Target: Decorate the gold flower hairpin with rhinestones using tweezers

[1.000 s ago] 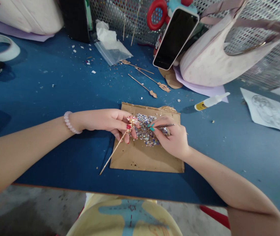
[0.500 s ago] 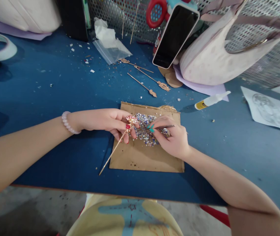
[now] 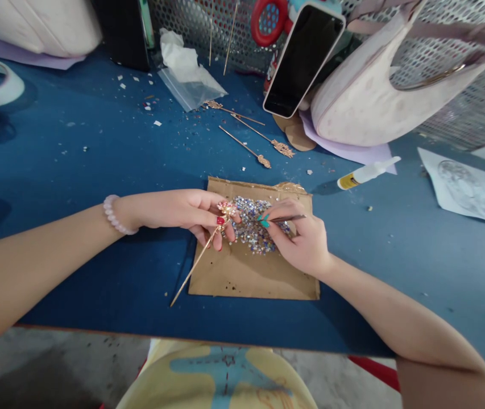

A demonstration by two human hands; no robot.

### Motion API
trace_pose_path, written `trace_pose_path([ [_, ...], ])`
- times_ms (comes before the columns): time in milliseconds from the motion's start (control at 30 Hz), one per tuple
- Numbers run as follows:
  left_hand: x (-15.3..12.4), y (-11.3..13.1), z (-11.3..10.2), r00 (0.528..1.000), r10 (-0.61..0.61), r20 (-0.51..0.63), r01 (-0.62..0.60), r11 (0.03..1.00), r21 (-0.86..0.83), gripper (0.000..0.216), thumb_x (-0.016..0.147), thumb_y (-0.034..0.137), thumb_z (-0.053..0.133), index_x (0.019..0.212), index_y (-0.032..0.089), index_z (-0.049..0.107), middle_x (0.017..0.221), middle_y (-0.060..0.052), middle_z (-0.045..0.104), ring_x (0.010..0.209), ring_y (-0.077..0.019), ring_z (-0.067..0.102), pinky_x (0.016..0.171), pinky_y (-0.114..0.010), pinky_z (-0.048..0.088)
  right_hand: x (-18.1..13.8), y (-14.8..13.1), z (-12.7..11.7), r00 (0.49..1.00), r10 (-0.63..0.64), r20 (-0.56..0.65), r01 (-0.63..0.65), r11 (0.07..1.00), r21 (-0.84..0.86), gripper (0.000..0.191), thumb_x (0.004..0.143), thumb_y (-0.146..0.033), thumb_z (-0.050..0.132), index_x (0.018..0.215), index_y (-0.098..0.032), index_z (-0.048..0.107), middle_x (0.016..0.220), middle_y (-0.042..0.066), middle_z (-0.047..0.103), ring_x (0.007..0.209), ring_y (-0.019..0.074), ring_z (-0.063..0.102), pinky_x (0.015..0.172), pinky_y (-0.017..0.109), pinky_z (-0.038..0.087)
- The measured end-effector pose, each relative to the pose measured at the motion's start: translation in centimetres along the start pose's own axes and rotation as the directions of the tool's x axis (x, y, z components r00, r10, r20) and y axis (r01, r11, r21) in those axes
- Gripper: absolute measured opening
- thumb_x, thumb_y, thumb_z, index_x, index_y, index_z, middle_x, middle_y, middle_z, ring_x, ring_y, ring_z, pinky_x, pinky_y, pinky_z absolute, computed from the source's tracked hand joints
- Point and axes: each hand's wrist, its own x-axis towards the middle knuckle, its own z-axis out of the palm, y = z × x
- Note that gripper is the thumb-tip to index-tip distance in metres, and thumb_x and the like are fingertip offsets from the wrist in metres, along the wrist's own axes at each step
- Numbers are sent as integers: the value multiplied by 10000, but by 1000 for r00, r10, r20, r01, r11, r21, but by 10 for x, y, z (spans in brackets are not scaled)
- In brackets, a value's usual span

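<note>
Between the thumb and fingers of my left hand [image 3: 202,213] is a gold hairpin [image 3: 194,268], its pink jewelled flower head up by the fingertips and its long stem slanting down to the left. My right hand [image 3: 299,238] pinches dark tweezers [image 3: 287,218] like a pen, tips pointing left toward the flower head. Under both hands a pile of small rhinestones [image 3: 261,245], blue, clear and some yellowish, is spread on a cardboard sheet [image 3: 251,278]. Whether the tweezers grip a stone is too small to tell.
Several gold hairpins [image 3: 263,161] lie beyond the cardboard, near a clear plastic bag [image 3: 193,94]. A glue bottle [image 3: 355,178] and a printed paper [image 3: 466,187] are at the right. A phone [image 3: 304,59] and a pale handbag [image 3: 353,108] stand at the back; a tape roll [image 3: 12,88] sits left.
Both hands keep nearly the same pose over the rhinestones. The tweezers have shifted very slightly to the right; the hairpin stays in my left hand.
</note>
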Motion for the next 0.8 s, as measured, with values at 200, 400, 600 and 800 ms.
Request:
trace_pose_path([
  [200,0,-1,1,1000,15,10,-15,999,-45,114,997,194,592,1047,187,695,901,-3,741,808,-117,724,686,-180,556,0,1,-2,996,-85,0,85,996,7,180,924,-57,606,937,-237,609,852,20,757,814,190,730,773,374,593],
  [400,0,-1,1,1000,16,11,-15,996,-88,110,982,182,617,1062,190,692,932,-1,754,802,-116,733,698,-191,579,3,1,-1,995,-104,-4,105,994,24,189,924,-43,621,943,-231,609,850,30,752,809,189,739,783,379,602],
  [600,0,-1,1,1000,-10,-4,9,993,-116,104,959,193,642,1052,198,687,1047,-16,765,814,-117,748,713,-203,594,5,-1,1,995,-103,11,103,995,14,183,930,-41,626,953,-223,622,862,35,763,818,191,745,782,378,613],
  [800,0,-2,1,1000,8,-5,-8,995,-97,103,958,209,646,1047,188,695,1035,-33,763,845,-144,760,718,-219,602,4,-1,1,995,-103,12,103,995,10,195,924,-38,631,954,-231,626,866,27,775,830,192,749,779,381,617],
])
